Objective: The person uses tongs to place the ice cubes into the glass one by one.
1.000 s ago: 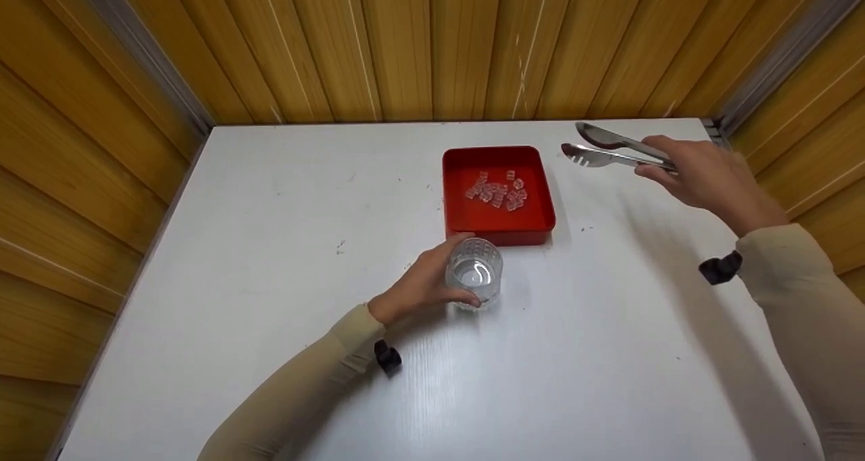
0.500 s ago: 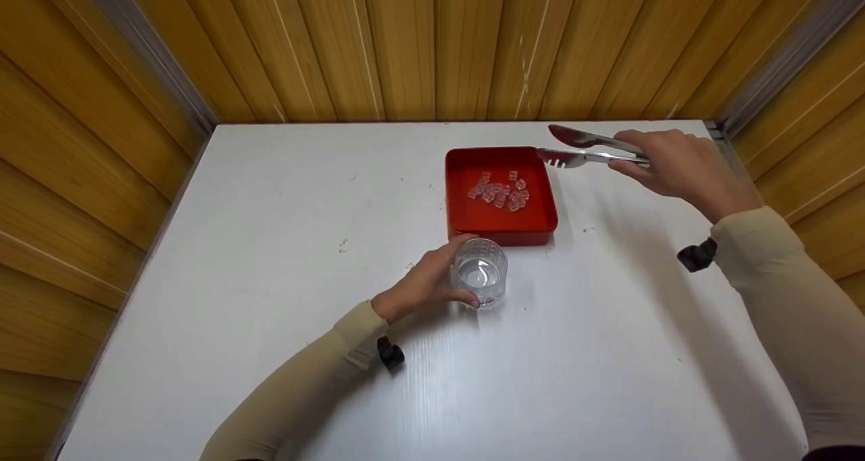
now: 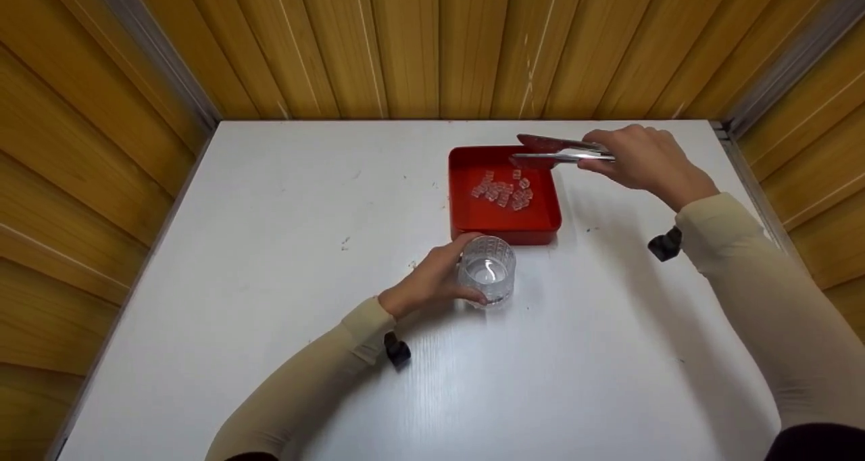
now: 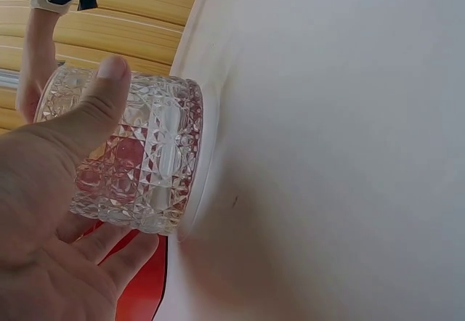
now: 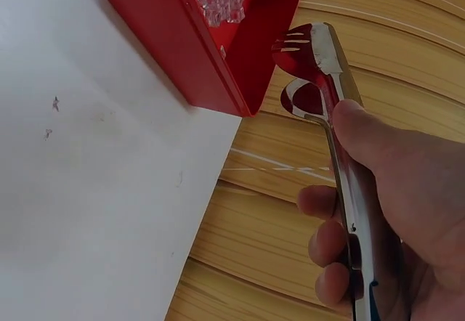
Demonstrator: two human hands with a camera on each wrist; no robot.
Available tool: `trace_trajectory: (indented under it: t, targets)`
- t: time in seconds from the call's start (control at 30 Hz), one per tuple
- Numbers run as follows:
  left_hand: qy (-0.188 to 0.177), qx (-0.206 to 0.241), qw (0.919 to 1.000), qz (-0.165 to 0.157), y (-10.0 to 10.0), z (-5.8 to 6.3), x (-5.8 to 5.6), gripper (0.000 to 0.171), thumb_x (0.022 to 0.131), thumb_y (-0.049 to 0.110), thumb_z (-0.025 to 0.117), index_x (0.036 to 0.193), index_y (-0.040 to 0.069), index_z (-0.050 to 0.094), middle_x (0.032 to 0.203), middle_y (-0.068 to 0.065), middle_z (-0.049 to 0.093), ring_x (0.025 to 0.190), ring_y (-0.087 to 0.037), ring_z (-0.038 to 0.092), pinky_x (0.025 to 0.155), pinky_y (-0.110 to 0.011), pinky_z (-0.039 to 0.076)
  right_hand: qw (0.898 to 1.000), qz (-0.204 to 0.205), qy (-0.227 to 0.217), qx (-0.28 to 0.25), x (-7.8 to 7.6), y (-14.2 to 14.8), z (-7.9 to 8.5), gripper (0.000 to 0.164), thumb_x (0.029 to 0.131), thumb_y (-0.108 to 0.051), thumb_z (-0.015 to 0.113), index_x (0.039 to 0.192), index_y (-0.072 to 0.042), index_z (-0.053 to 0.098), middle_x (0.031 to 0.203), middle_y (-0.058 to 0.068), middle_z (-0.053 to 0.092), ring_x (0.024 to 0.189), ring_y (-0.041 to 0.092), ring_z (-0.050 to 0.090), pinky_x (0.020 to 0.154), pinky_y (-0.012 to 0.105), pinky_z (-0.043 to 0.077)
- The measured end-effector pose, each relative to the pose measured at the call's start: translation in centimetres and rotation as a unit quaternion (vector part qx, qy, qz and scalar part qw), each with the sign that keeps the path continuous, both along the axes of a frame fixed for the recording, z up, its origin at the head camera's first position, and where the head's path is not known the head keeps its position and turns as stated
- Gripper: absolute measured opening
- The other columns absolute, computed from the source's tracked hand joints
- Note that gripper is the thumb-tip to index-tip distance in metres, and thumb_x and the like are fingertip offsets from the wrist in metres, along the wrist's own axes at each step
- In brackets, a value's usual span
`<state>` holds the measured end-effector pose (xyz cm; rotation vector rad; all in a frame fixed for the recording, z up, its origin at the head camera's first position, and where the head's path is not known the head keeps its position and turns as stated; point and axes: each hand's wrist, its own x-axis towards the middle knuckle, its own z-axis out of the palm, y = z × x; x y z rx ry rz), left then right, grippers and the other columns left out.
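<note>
My left hand [image 3: 436,280] grips a clear cut-glass tumbler [image 3: 488,272] that stands on the table, thumb on the near side and fingers round the far side. In the left wrist view the tumbler [image 4: 145,150] shows its faceted pattern. My right hand [image 3: 645,158] holds metal serving tongs [image 3: 567,155] above the far right corner of a red square tray [image 3: 503,236]. The tongs' tips are apart with nothing between them. Several clear ice-like cubes [image 3: 500,192] lie in the tray. The right wrist view shows the tongs [image 5: 338,118] with one slotted tip beside the tray wall [image 5: 174,52].
The white table [image 3: 324,190] carries the tray and the tumbler, with small dark marks on its surface. Yellow wood-look panels [image 3: 405,49] rise behind it and at both sides. The tray stands just beyond the tumbler.
My right hand has carried the tongs leftward, from right of the tray to above its far right corner. The gap between the tips has narrowed somewhat. My left hand still holds the tumbler.
</note>
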<state>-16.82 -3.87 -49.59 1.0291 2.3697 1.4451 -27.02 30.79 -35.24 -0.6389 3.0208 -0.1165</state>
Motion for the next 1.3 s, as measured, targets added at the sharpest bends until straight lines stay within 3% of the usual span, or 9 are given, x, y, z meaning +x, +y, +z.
trace_trajectory:
  t: [0.13, 0.33, 0.5, 0.97, 1.3]
  targets:
    - [0.013, 0.012, 0.9998, 0.002, 0.1, -0.2, -0.1, 0.095, 0.069, 0.023, 0.098, 0.147, 0.008, 0.044, 0.137, -0.010, 0.063, 0.126, -0.025, 0.060, 0.110, -0.035, 0.045, 1.000, 0.001, -0.003, -0.003, -0.5, -0.8, -0.1, 0.040, 0.098, -0.036, 0.070, 0.127, -0.009, 0.069, 0.099, 0.015, 0.074, 0.080, 0.029, 0.061, 0.063, 0.044, 0.050]
    - [0.013, 0.007, 0.9999, 0.007, 0.4, -0.3, -0.1, 0.093, 0.070, 0.027, 0.097, 0.147, 0.013, 0.048, 0.134, -0.004, 0.066, 0.123, -0.019, 0.062, 0.107, -0.031, 0.047, 1.000, 0.003, -0.022, -0.008, -1.3, -1.8, -0.4, 0.039, 0.099, -0.038, 0.069, 0.123, -0.008, 0.072, 0.102, 0.015, 0.074, 0.086, 0.030, 0.062, 0.069, 0.046, 0.053]
    - [0.017, -0.001, 0.9998, -0.007, 0.8, -0.1, -0.1, 0.092, 0.072, 0.030, 0.096, 0.149, 0.013, 0.048, 0.134, -0.005, 0.066, 0.121, -0.020, 0.063, 0.106, -0.031, 0.048, 0.999, 0.014, -0.032, -0.009, -1.8, -2.7, -0.6, 0.037, 0.099, -0.037, 0.069, 0.122, -0.008, 0.074, 0.102, 0.014, 0.075, 0.085, 0.028, 0.063, 0.069, 0.045, 0.054]
    - [0.027, -0.004, 0.9996, -0.012, 1.5, 0.1, 0.2, 0.088, 0.076, 0.033, 0.093, 0.149, 0.011, 0.048, 0.134, -0.006, 0.065, 0.118, -0.020, 0.062, 0.107, -0.031, 0.048, 0.998, 0.018, -0.058, -0.001, -2.8, -4.0, -0.9, 0.037, 0.100, -0.031, 0.069, 0.127, -0.006, 0.073, 0.111, 0.017, 0.075, 0.087, 0.031, 0.066, 0.076, 0.047, 0.055]
    - [0.024, -0.016, 0.9995, -0.010, 1.8, 0.1, 0.2, 0.087, 0.076, 0.035, 0.093, 0.148, 0.015, 0.049, 0.133, -0.002, 0.065, 0.118, -0.016, 0.061, 0.106, -0.029, 0.047, 0.997, 0.017, -0.074, 0.012, -3.0, -4.5, -0.9, 0.036, 0.100, -0.028, 0.069, 0.127, -0.005, 0.072, 0.110, 0.017, 0.075, 0.082, 0.029, 0.066, 0.072, 0.044, 0.056]
